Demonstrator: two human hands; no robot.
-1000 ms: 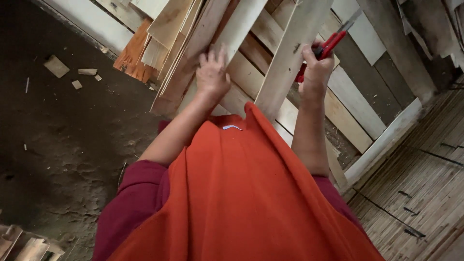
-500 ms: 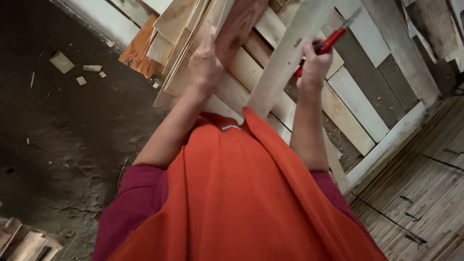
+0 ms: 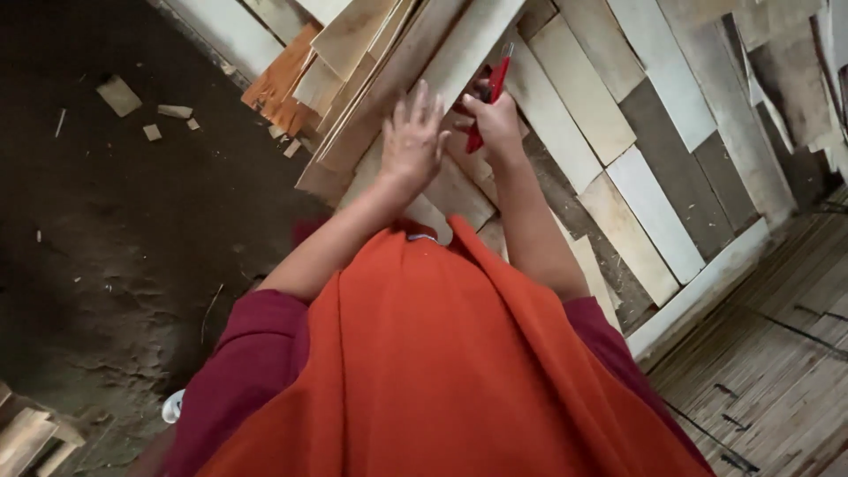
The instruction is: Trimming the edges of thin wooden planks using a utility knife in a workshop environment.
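Looking down past my orange cloth (image 3: 424,371) and dark red sleeves (image 3: 256,353), I see both arms stretched out over a heap of wooden boards. My left hand (image 3: 412,141) lies flat with the fingers spread wide, palm down on a long pale board (image 3: 402,84) that slants across the top of the heap — it grips nothing, only presses. Just beside it, my right hand (image 3: 496,124) is closed tight around a red tool (image 3: 488,93); the red handles stick up out of the fist toward the top of the view, and I cannot tell what kind of tip it has, since the lower part is hidden in the hand. The two hands are near each other, almost touching at the thumbs.

Under them lies a panel of planks (image 3: 636,177) set side by side, pale and grey-brown, with a white strip along its lower edge. An orange-brown board (image 3: 278,84) sticks out of the stack on the left. Small wood scraps (image 3: 119,94) lie on the dark dirt floor (image 3: 115,247) — well apart from the hands
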